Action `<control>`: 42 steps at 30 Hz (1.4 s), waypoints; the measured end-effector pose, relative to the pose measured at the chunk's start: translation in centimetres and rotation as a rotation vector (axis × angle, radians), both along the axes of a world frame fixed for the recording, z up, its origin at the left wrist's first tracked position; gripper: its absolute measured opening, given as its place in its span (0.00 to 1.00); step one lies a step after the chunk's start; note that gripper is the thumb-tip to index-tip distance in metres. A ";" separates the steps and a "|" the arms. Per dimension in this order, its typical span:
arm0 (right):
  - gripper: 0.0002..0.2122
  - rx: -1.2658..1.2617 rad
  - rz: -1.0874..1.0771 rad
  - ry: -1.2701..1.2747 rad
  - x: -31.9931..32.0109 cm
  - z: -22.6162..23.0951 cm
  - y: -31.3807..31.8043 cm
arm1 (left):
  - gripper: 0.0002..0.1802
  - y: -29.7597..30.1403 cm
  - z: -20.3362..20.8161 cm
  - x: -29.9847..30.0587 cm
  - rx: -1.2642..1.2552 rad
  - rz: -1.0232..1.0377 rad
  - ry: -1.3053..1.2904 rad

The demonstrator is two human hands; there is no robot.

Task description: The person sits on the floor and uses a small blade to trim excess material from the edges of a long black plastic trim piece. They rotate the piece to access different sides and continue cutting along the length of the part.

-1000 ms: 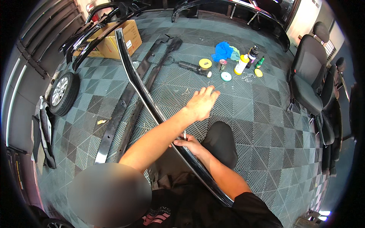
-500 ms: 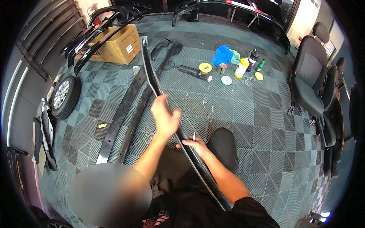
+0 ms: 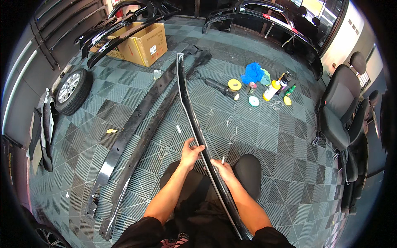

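Observation:
A long, narrow, glossy black car trim strip (image 3: 194,120) slants away from my body, its far end bent. Over its left edge, my left hand (image 3: 191,155) has its fingers curled, with the thumb touching the strip. Slightly nearer to me, my right hand (image 3: 223,171) grips the strip's right side, its thumb on top and the other fingers partly hidden beneath. A small white stick (image 3: 223,159) pokes up between the right fingers; its kind is unclear. My knees are bent below the strip. A small white piece (image 3: 178,129) shows left of the strip.
Two long black car panels (image 3: 118,142) lie at left. Ahead right are a polisher (image 3: 219,87), a blue cloth (image 3: 253,73), polishing pads (image 3: 254,101) and bottles (image 3: 271,91). A wheel (image 3: 74,91), a cardboard box (image 3: 144,43), a bumper (image 3: 264,25) and car seats (image 3: 339,97) stand around.
My left hand has come back along the strip toward me, closer to my right hand. The view has shifted, showing more of the left panels' near ends. The right hand stays on the strip.

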State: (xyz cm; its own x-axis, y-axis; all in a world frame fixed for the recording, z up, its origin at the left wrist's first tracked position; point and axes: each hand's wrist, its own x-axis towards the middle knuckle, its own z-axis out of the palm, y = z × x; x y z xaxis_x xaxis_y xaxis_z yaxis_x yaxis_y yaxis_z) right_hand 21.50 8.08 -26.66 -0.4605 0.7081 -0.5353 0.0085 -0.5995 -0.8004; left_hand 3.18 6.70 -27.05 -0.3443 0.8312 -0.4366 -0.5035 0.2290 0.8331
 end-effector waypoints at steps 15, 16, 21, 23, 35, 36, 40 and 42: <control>0.11 0.507 -0.539 -0.219 5.2 2.7 0.9 | 0.41 2.5 -3.9 3.4 -0.158 -0.180 -0.008; 0.11 0.448 -0.532 -0.211 5.0 3.6 0.6 | 0.41 2.4 -4.5 3.3 -0.170 -0.171 0.015; 0.10 0.358 -0.598 -0.116 6.2 5.9 -0.1 | 0.44 2.1 -3.1 4.4 -0.219 -0.183 0.089; 0.10 0.354 -0.610 -0.116 6.9 7.3 -0.1 | 0.45 2.1 -3.2 4.6 -0.236 -0.223 0.098; 0.12 0.612 -0.625 0.169 12.4 14.8 1.6 | 0.50 -0.2 -6.0 3.2 -0.316 -0.310 0.214; 0.12 0.632 -0.619 0.237 12.6 15.4 1.4 | 0.49 -0.3 -6.2 3.1 -0.310 -0.305 0.227; 0.15 0.761 -0.550 0.435 14.0 17.3 -0.1 | 0.53 -0.5 -5.7 2.5 -0.356 -0.356 0.288; 0.20 0.898 -0.459 0.509 14.5 19.0 -0.8 | 0.56 -1.0 -5.5 1.5 -0.251 -0.338 0.445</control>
